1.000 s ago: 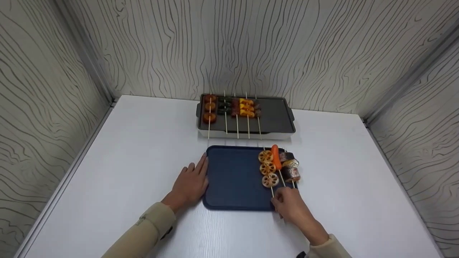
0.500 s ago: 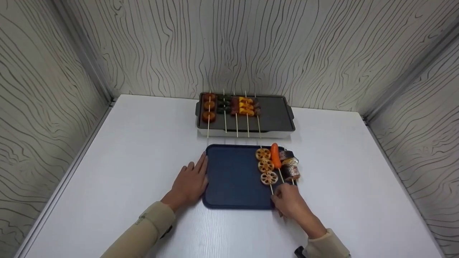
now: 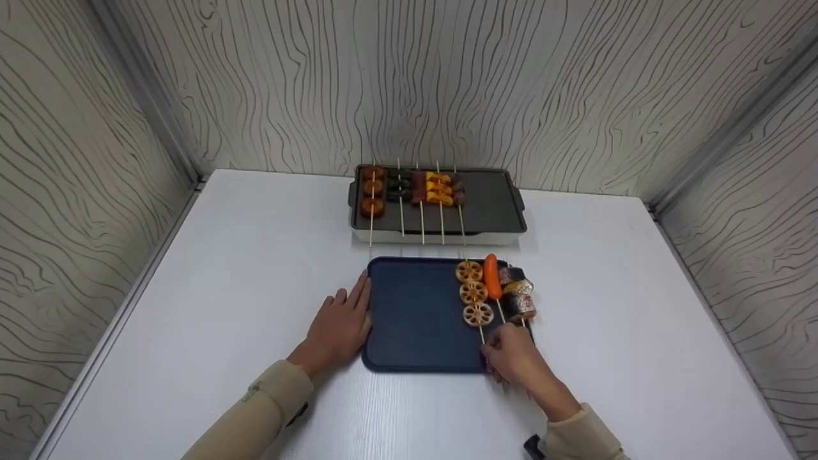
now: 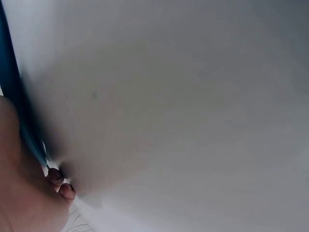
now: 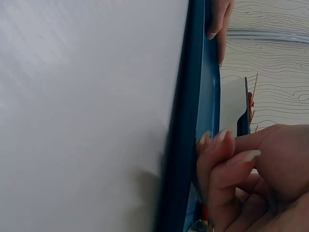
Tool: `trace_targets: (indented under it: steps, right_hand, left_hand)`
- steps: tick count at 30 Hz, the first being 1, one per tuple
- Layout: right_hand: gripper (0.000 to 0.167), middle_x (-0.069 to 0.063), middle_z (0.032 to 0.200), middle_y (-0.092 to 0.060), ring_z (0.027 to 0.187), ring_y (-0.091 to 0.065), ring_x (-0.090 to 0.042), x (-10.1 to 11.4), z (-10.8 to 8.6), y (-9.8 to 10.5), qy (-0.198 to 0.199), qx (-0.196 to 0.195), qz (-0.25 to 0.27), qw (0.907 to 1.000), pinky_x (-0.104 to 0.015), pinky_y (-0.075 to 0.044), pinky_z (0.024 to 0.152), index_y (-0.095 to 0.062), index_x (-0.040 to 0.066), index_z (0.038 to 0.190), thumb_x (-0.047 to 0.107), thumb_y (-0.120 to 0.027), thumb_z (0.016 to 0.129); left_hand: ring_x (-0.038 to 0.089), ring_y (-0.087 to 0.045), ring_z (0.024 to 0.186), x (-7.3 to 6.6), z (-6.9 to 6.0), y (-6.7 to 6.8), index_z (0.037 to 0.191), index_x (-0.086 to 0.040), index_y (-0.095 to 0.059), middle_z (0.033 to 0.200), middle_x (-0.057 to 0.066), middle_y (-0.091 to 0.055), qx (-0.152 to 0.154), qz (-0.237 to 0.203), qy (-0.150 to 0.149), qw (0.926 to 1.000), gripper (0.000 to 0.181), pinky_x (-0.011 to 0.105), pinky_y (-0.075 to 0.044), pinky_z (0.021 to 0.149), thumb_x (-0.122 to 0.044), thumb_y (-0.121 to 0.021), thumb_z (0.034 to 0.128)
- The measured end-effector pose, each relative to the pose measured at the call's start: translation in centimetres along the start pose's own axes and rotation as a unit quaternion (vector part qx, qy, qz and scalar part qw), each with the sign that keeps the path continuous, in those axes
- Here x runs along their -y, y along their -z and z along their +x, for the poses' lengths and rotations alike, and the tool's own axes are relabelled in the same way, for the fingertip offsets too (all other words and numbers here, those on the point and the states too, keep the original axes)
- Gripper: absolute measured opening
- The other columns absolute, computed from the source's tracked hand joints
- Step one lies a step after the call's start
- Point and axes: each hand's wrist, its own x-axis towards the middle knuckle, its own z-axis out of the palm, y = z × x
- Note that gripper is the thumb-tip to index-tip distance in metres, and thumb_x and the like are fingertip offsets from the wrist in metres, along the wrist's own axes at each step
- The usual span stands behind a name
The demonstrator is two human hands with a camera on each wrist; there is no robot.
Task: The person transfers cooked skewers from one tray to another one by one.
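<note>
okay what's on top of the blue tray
On or over the right of the tray are lotus slices, an orange sausage and dark, silvery chunks, all on sticks. The right hand hides parts of the sticks and the near-right corner.

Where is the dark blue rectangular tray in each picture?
Head: the dark blue rectangular tray lies just below centre.
Left wrist: the tray is a narrow strip at upper left.
Right wrist: the tray is a long band slightly right of centre, top to bottom.
Shared landmark: the bare left hand, at the tray's edge in all three views.
</note>
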Motion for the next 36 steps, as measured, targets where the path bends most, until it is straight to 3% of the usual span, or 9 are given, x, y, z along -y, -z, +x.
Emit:
trace_targets:
  steps: [8, 25, 29, 36]
  right_hand:
    - [0.018, -0.004, 0.057, -0.063, 0.043, -0.057, -0.015, 0.3, -0.3, 0.6, -0.002, 0.012, 0.000, 0.9999, -0.030, -0.048, 0.043, -0.069, 0.001, 0.077, 0.004, -0.067, 0.094]
    - [0.008, -0.007, 0.061, -0.065, 0.045, -0.058, -0.016, 0.6, -0.7, 2.8, 0.008, -0.006, -0.005, 0.9999, -0.031, -0.048, 0.045, -0.070, 0.000, 0.088, 0.005, -0.069, 0.094]
    - [0.008, -0.004, 0.066, -0.065, 0.051, -0.058, -0.015, 0.8, -0.3, 4.4, 0.027, -0.019, -0.027, 0.9991, -0.031, -0.048, 0.048, -0.071, 0.001, 0.089, 0.007, -0.070, 0.094]
    - [0.018, -0.009, 0.081, -0.071, 0.063, -0.065, -0.019, 1.1, 0.7, 9.1, 0.045, -0.027, -0.067, 0.9964, -0.036, -0.051, 0.057, -0.069, -0.002, 0.103, 0.014, -0.068, 0.097]
  left_hand:
    - [0.033, -0.049, 0.118, -0.1, 0.0, 0.4, 0.160, 0.001, -0.027, 0.169, 0.012, -0.024, 0.019, 0.001, 0.007, 0.9998, 0.061, 0.048, -0.043, 0.094, -0.031, -0.038, 0.1094]
    - [0.033, -0.049, 0.116, 0.1, 0.1, -0.3, 0.161, 0.000, -0.026, 0.170, 0.012, -0.021, 0.011, -0.009, 0.005, 0.9999, 0.062, 0.048, -0.043, 0.095, -0.031, -0.038, 0.1085]
    - [0.032, -0.048, 0.116, 0.1, 0.1, -0.3, 0.162, -0.001, -0.024, 0.170, 0.011, -0.020, 0.012, -0.013, 0.006, 0.9998, 0.062, 0.047, -0.042, 0.095, -0.033, -0.037, 0.1095]
    - [0.032, -0.048, 0.113, 0.2, 0.1, -0.5, 0.162, -0.001, -0.024, 0.170, 0.010, -0.020, 0.005, -0.014, 0.003, 0.9999, 0.062, 0.047, -0.042, 0.093, -0.032, -0.037, 0.1098]
